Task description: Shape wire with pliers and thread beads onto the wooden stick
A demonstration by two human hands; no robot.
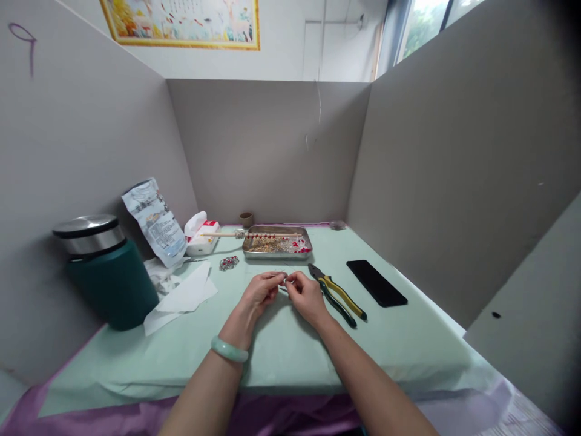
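My left hand point(262, 289) and my right hand point(307, 295) meet over the middle of the table, fingertips pinched together. Between them is something small and pale, with thin wire-like strands showing above; its kind is too small to make out. Just right of my right hand lie pliers point(338, 293) with yellow and dark green handles, jaws toward the back. Beyond my hands stands a metal tray point(278, 256) of gold, clear and red beads. Across it rests a thin wooden stick point(227, 234) with red beads along it. A small pile of red and silver beadwork point(229, 263) lies left of the tray.
A black phone point(376, 283) lies at the right. On the left stand a green flask point(111, 278), a foil pouch point(157, 221) and a tissue pack point(202, 239), with white paper point(181, 300) in front. Grey partitions point(272, 151) enclose the table. A small brown cup point(246, 219) stands behind.
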